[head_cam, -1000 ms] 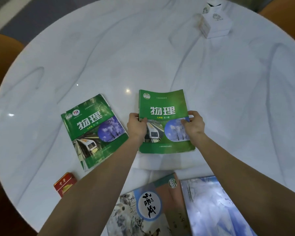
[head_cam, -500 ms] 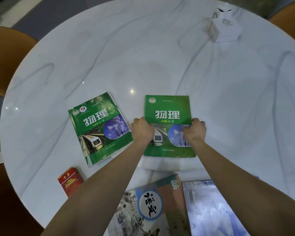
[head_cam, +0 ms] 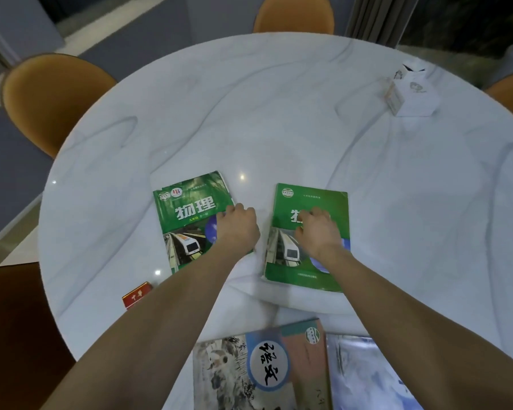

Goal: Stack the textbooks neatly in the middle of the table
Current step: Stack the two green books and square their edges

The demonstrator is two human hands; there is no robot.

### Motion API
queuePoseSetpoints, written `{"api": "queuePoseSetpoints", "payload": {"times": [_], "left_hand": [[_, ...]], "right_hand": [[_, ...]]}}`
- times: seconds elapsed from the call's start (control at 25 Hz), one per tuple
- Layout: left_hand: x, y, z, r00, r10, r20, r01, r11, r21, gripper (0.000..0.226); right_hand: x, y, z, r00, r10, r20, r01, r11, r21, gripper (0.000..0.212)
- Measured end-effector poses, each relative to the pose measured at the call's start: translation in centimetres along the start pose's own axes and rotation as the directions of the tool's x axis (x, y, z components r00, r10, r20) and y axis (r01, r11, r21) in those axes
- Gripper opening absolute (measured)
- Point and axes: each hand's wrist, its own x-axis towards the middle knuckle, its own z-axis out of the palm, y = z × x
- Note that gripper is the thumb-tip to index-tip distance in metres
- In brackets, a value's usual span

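Observation:
Two green physics textbooks lie flat, side by side, on the round white marble table (head_cam: 279, 113). My left hand (head_cam: 238, 229) is at the right edge of the left green textbook (head_cam: 187, 214), fingers curled down onto its cover; its grip is hidden. My right hand (head_cam: 317, 232) rests on top of the right green textbook (head_cam: 323, 276), fingers spread over the cover. A Chinese-language textbook (head_cam: 264, 368) with a painted cover and a blue textbook (head_cam: 367, 377) lie next to each other at the near edge, between my forearms.
A red cigarette pack (head_cam: 137, 295) lies near the table's left front edge. A white tissue box (head_cam: 413, 96) stands at the far right. Orange chairs (head_cam: 51, 99) ring the table at the left, the back and the right.
My left hand left the right green textbook and moved left onto the other green one. The right hand shifted from the book's edge onto its cover. The view has tilted up.

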Motion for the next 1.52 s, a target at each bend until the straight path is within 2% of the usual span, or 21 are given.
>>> {"api": "queuePoseSetpoints", "payload": {"times": [0.2, 0.48, 0.64, 0.76, 0.88, 1.0, 1.12, 1.2, 1.28, 1.52], "left_hand": [[-1.4, -5.4, -0.5, 0.999, -0.049, -0.018, 0.05, 0.997, 0.057, 0.036], [-3.4, -12.2, 1.1, 0.967, -0.24, -0.081, 0.238, 0.971, -0.038, 0.033], [-3.6, -15.1, 2.3, 0.935, -0.343, -0.091, 0.332, 0.936, -0.118, 0.029], [-3.1, -16.4, 3.8, 0.916, -0.391, -0.089, 0.361, 0.9, -0.246, 0.028], [-2.4, -16.8, 4.9, 0.88, -0.475, -0.002, 0.413, 0.767, -0.492, 0.036], [-1.7, -16.6, 5.6, 0.823, -0.539, 0.179, 0.477, 0.482, -0.735, 0.04], [-1.4, -16.5, 5.7, 0.769, -0.57, 0.289, 0.515, 0.286, -0.808, 0.035], [-1.4, -16.3, 5.6, 0.758, -0.572, 0.314, 0.498, 0.196, -0.845, 0.032], [-1.4, -15.8, 5.4, 0.778, -0.558, 0.29, 0.423, 0.123, -0.897, 0.027], [-1.7, -15.0, 5.0, 0.835, -0.509, 0.207, 0.265, 0.044, -0.963, 0.032]], "right_hand": [[1.2, -5.1, 0.0, 0.981, -0.192, 0.038, 0.195, 0.976, -0.101, 0.035], [2.9, -11.8, 1.9, 0.939, -0.333, 0.088, 0.343, 0.925, -0.165, 0.035], [4.3, -14.5, 3.5, 0.946, -0.308, 0.105, 0.321, 0.936, -0.144, 0.039], [5.1, -15.4, 4.9, 0.978, -0.186, 0.098, 0.194, 0.978, -0.082, 0.053], [5.8, -15.5, 6.0, 0.993, -0.043, 0.114, 0.043, 0.999, 0.0, 0.066], [6.4, -15.5, 6.8, 0.99, 0.051, 0.134, -0.061, 0.996, 0.071, 0.067], [7.2, -15.5, 6.8, 0.978, 0.127, 0.165, -0.151, 0.978, 0.141, 0.069], [7.8, -15.3, 6.7, 0.967, 0.166, 0.195, -0.198, 0.967, 0.162, 0.073], [8.2, -15.1, 6.8, 0.956, 0.196, 0.218, -0.24, 0.952, 0.193, 0.077], [8.3, -14.6, 7.3, 0.942, 0.245, 0.23, -0.312, 0.891, 0.33, 0.067]]}}
